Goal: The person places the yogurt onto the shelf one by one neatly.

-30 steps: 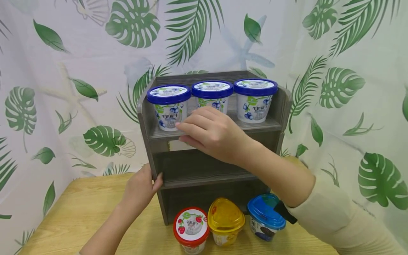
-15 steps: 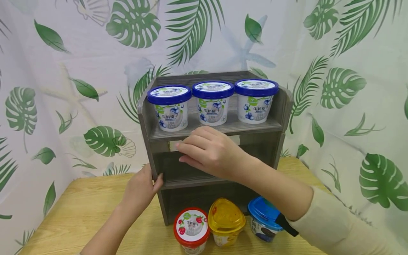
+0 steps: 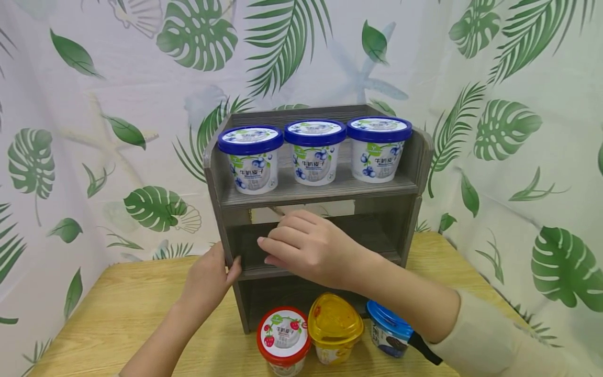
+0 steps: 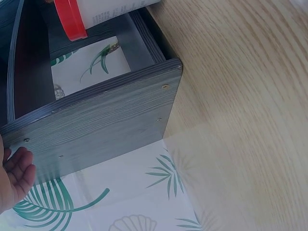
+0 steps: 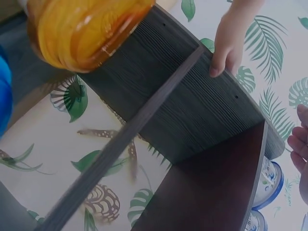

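Note:
In the head view my left hand grips the left side panel of a grey wooden shelf unit, thumb over its front edge. The right wrist view also shows this left hand on the panel's edge. My right hand, loosely curled and holding nothing, hovers in front of the middle shelf. On the top shelf, three white blueberry-print tubs with blue lids stand in a row: the left tub, the middle tub and the right tub.
On the wooden table before the unit stand a red-lidded strawberry-print tub, a yellow-lidded tub and a blue-lidded tub, partly behind my right arm. A leaf-print cloth hangs behind and at both sides.
My right hand has moved down from in front of the middle blueberry-print tub to the level of the middle shelf. My left hand and the tubs have stayed put.

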### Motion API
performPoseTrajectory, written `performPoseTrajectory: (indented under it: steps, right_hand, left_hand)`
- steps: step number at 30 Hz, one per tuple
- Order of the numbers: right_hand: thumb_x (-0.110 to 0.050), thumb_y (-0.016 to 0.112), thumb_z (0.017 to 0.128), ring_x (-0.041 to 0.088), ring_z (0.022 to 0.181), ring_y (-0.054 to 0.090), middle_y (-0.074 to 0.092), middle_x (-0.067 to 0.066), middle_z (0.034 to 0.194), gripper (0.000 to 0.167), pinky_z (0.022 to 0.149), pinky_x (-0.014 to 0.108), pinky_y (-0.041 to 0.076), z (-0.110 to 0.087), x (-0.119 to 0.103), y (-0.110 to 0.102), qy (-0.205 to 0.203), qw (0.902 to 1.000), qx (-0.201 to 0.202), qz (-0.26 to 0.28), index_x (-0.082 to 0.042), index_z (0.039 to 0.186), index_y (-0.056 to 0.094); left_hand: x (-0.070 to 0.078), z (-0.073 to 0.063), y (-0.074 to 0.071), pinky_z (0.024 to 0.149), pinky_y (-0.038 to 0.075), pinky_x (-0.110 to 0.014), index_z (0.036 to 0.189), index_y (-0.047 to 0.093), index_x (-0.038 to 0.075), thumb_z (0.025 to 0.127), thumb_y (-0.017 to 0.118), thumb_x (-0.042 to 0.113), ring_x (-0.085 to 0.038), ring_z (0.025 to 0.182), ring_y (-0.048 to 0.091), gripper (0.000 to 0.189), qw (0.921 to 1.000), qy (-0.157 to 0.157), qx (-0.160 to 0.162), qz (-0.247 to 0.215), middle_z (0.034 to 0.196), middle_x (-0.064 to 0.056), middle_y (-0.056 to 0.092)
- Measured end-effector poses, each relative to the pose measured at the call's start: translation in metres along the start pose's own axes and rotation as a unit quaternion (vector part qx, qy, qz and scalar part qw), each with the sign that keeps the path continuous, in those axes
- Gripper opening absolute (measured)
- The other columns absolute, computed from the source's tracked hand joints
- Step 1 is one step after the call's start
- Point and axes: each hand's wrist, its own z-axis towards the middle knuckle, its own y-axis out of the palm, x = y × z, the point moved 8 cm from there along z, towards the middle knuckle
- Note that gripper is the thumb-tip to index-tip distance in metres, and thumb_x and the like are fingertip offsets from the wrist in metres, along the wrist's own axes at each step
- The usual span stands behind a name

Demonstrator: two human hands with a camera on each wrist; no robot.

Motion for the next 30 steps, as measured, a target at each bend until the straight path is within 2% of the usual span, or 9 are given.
performPoseTrajectory:
  steps: [6, 13, 20, 30]
  right_hand:
    - [-0.021, 0.068, 0.086, 0.014, 0.082, 0.065, 0.070, 0.002, 0.088, 0.021, 0.085, 0.027, 0.051, -0.007, -0.012, 0.005, -0.007, 0.9999, -0.007, 0.006, -0.004, 0.099, 0.068]
    - [-0.025, 0.073, 0.082, 0.013, 0.081, 0.065, 0.070, 0.000, 0.087, 0.025, 0.085, 0.026, 0.050, -0.015, -0.023, 0.011, 0.006, 0.9996, -0.015, 0.023, -0.006, 0.099, 0.069]
    - [-0.025, 0.070, 0.085, 0.012, 0.083, 0.065, 0.070, 0.000, 0.090, 0.024, 0.087, 0.027, 0.050, -0.024, -0.031, 0.017, 0.012, 0.9989, -0.028, 0.035, -0.006, 0.100, 0.069]
    - [-0.025, 0.072, 0.083, 0.012, 0.081, 0.064, 0.070, -0.002, 0.088, 0.023, 0.085, 0.025, 0.050, -0.044, -0.042, 0.031, 0.037, 0.9960, -0.054, 0.061, -0.008, 0.097, 0.070]
  left_hand:
    - [0.001, 0.000, 0.000, 0.051, 0.045, -0.038, 0.093, 0.052, -0.002, 0.080, 0.067, 0.013, -0.022, 0.055, 0.055, 0.025, 1.0000, 0.003, 0.003, 0.001, 0.068, -0.008, 0.055]
    - [0.001, -0.001, -0.001, 0.051, 0.046, -0.038, 0.094, 0.053, -0.002, 0.081, 0.067, 0.013, -0.023, 0.057, 0.057, 0.024, 1.0000, 0.001, 0.000, -0.002, 0.069, -0.009, 0.055]
    - [0.000, -0.001, -0.001, 0.052, 0.046, -0.038, 0.095, 0.053, -0.002, 0.081, 0.067, 0.013, -0.023, 0.057, 0.056, 0.025, 1.0000, -0.005, -0.001, 0.001, 0.069, -0.009, 0.055]
    - [-0.001, 0.001, 0.001, 0.054, 0.048, -0.040, 0.098, 0.053, -0.001, 0.081, 0.066, 0.013, -0.024, 0.060, 0.059, 0.026, 0.9999, -0.011, -0.004, 0.002, 0.072, -0.009, 0.058]
